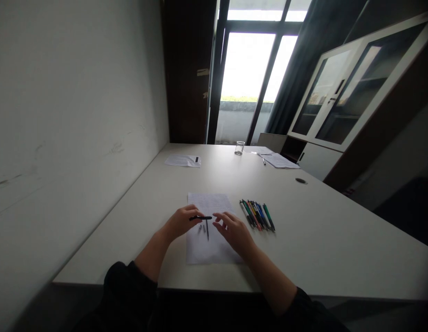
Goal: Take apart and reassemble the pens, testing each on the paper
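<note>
My left hand [182, 221] pinches a black pen barrel [205, 217], which lies level above a lined sheet of paper [214, 249]. Just right of the barrel's tip is my right hand [231, 228], its thumb and fingers apart with nothing visible between them. On the sheet below rest a thin dark refill [207, 230] and small pen parts [202, 228]. To the right of the paper, several pens [257, 216] in green, red, blue and black lie side by side.
At the far side of the white table [321, 240] stand a clear glass [239, 147] and papers [278, 160] with a pen on them. Another sheet [181, 160] lies at the far left, near the wall. A round cable hole [301, 181] is at the right.
</note>
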`<state>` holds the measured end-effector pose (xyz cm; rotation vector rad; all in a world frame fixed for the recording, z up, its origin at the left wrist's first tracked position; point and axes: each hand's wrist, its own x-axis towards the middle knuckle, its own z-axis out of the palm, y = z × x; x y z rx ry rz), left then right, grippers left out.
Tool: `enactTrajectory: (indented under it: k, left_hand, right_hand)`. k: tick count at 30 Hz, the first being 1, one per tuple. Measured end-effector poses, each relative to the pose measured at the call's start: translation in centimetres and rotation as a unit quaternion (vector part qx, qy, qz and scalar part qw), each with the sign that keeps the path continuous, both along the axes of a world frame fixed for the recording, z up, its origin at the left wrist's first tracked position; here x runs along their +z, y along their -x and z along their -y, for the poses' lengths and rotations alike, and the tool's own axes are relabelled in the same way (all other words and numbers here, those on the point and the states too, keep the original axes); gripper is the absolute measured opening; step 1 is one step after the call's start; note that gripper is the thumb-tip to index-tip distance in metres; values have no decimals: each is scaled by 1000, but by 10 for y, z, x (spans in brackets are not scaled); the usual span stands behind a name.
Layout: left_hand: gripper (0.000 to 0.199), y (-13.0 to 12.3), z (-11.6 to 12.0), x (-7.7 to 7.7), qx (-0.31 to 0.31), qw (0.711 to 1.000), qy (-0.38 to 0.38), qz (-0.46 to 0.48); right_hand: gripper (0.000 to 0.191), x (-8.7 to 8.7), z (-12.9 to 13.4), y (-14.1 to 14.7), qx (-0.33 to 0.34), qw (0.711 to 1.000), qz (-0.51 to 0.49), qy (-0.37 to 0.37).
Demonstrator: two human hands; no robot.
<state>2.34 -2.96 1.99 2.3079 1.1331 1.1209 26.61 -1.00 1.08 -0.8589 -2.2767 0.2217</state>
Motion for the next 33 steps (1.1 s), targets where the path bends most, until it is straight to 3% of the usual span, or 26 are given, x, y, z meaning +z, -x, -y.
enactTrajectory:
  k: [5, 10, 21, 27, 33]
  left_hand:
    - [17, -4, 4, 3, -21, 999, -8, -35]
    - [16, -5, 6, 6, -3, 999, -15, -53]
    - [36, -7, 2, 2, 19, 986, 56, 158]
    - [37, -10, -2, -5, 7, 966, 127, 226]
    - [35, -7, -5, -7, 22, 967, 110, 230]
  right_hand:
    - [18, 0, 1, 5, 16, 1000, 22, -9]
    - [8, 2, 1, 5, -4, 999, 37, -15]
    - [6, -6, -3, 5, -29, 996, 25, 80]
    - [7, -8, -5, 5, -19, 996, 0, 85]
    - [11, -8, -7, 4, -22, 993, -10, 116]
